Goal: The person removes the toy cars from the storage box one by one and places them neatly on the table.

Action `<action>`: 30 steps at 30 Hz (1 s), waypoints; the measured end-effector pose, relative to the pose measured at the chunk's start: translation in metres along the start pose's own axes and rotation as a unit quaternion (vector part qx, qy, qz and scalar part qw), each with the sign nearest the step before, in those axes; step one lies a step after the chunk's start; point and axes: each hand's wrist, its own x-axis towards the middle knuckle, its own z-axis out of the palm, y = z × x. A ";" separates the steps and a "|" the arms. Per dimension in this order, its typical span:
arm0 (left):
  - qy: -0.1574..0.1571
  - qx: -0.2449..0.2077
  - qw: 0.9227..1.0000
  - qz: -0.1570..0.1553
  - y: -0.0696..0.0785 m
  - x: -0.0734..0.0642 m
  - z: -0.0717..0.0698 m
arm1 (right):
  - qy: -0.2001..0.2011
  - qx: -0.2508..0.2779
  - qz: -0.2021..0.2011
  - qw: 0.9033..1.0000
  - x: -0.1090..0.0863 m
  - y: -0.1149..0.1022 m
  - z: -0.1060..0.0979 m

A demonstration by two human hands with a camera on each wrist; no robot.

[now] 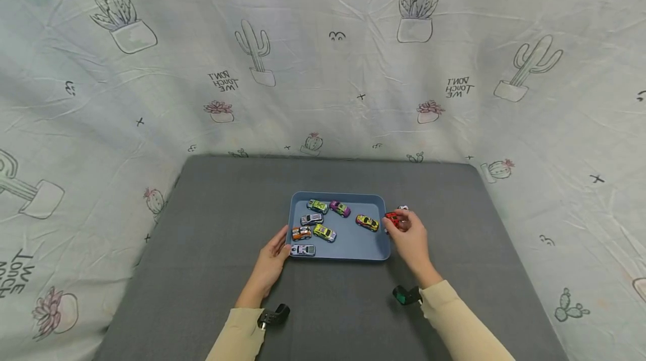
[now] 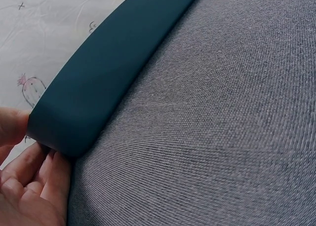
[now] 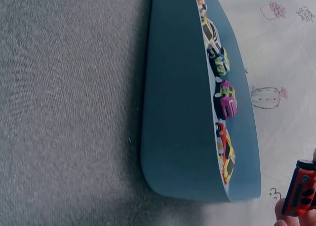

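A blue-grey tray (image 1: pixel 353 246) lies on the grey table with several toy cars in it. My left hand (image 1: pixel 271 260) grips the tray's near left corner; the left wrist view shows the thumb at the rim and the fingers (image 2: pixel 52 174) by the outer wall. Between the fingertips of my right hand (image 1: pixel 413 240) is a red toy car (image 1: pixel 392 218), held up beside the tray's right edge. Nearest to it inside the tray is a yellow-and-red toy car (image 1: pixel 367 222). A whitish car (image 1: pixel 402 208), mostly hidden, shows just behind the right hand.
Toward the tray's left stand a green car (image 1: pixel 317 206), a purple car (image 1: pixel 340 208), a silver car (image 1: pixel 312 219), an orange car (image 1: pixel 301 232), a yellow-green car (image 1: pixel 324 232) and a pale car (image 1: pixel 303 250). Cactus-printed cloth (image 1: pixel 303 69) hangs behind the table (image 1: pixel 232 198).
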 end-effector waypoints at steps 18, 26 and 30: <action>0.005 0.000 1.000 -0.008 0.002 -0.001 0.000 | 0.020 -0.048 0.033 0.998 0.026 0.013 -0.022; 0.004 -0.001 1.000 -0.004 -0.002 0.000 0.000 | 0.039 -0.057 0.043 0.997 0.045 0.033 -0.030; 0.004 -0.002 1.000 -0.002 -0.004 0.001 0.000 | 0.038 -0.072 0.060 0.995 0.051 0.044 -0.033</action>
